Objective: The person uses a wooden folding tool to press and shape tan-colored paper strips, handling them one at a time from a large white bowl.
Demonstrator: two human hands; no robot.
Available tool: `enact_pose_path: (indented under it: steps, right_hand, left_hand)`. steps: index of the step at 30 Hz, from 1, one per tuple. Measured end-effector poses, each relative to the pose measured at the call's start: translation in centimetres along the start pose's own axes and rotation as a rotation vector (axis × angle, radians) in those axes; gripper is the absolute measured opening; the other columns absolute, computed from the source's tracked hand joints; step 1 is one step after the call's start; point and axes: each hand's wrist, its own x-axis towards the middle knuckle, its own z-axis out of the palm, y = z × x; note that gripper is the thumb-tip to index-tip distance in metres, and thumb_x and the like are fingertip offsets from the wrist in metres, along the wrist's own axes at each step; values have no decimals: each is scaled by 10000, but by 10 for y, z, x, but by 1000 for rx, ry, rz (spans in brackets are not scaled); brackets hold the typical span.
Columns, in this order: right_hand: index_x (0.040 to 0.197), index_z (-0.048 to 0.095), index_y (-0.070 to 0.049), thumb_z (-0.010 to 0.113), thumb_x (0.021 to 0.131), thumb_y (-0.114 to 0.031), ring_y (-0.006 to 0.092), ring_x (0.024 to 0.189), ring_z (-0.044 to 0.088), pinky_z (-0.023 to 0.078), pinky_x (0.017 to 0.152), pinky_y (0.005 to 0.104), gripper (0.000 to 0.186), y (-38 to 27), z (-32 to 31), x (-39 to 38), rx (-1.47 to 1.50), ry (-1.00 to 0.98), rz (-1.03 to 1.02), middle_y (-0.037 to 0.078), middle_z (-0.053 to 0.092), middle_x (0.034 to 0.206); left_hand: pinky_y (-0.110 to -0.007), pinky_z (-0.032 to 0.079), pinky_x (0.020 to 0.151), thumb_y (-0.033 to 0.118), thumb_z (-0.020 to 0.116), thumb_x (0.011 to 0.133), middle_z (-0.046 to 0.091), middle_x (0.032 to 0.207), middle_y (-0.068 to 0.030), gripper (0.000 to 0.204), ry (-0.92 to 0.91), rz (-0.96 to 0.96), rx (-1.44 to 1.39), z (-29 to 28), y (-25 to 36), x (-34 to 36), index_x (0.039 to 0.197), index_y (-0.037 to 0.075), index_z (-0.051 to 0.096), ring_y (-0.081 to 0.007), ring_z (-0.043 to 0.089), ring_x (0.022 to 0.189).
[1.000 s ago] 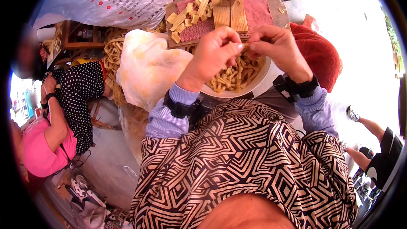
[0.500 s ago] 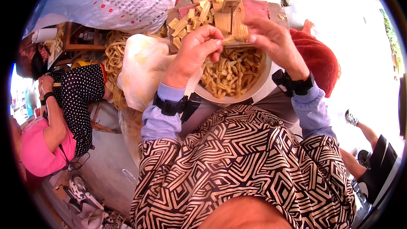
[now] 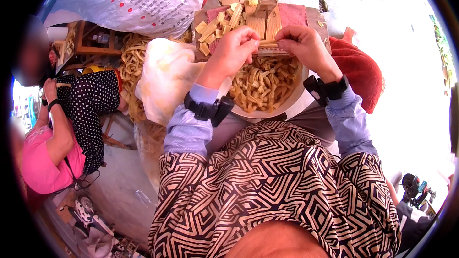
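Between my two hands a thin pale-yellow strip point(image 3: 268, 44) lies level at the near edge of a wooden board point(image 3: 274, 23). My left hand point(image 3: 234, 50) pinches its left end and my right hand point(image 3: 306, 47) pinches its right end. A small wooden block point(image 3: 266, 5) stands on the board, with a thin dark bar running down from it. Left of it lie several short, flat yellow pieces point(image 3: 208, 31) on a pinkish-red surface. Below my hands, a pale basin point(image 3: 306, 76) on my lap holds many knotted yellowish strips point(image 3: 265, 86).
A white cloth-like bundle point(image 3: 165, 79) lies left of the basin, beside a heap of long strips point(image 3: 131, 59). A large printed plastic sack point(image 3: 153, 0) stands behind. On the left sits a person in pink point(image 3: 50, 155). A red cloth point(image 3: 356, 76) lies at right.
My right hand has closed from spread fingers to a pinch, and both hands now meet at the strip. The person in dark shorts at the right has moved mostly out of view.
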Motion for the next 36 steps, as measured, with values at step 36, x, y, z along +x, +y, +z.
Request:
enact_pose_path:
  steps: [36]
  right_hand:
    - [971, 638, -9, 593, 862, -126, 192, 678, 621, 488, 625, 311, 166, 56, 1, 25, -374, 205, 6, 135, 642, 774]
  left_hand:
    - [-395, 478, 641, 255, 504, 929, 646, 798, -178, 285, 192, 54, 562, -29, -40, 47, 954, -6, 617, -306, 618, 698]
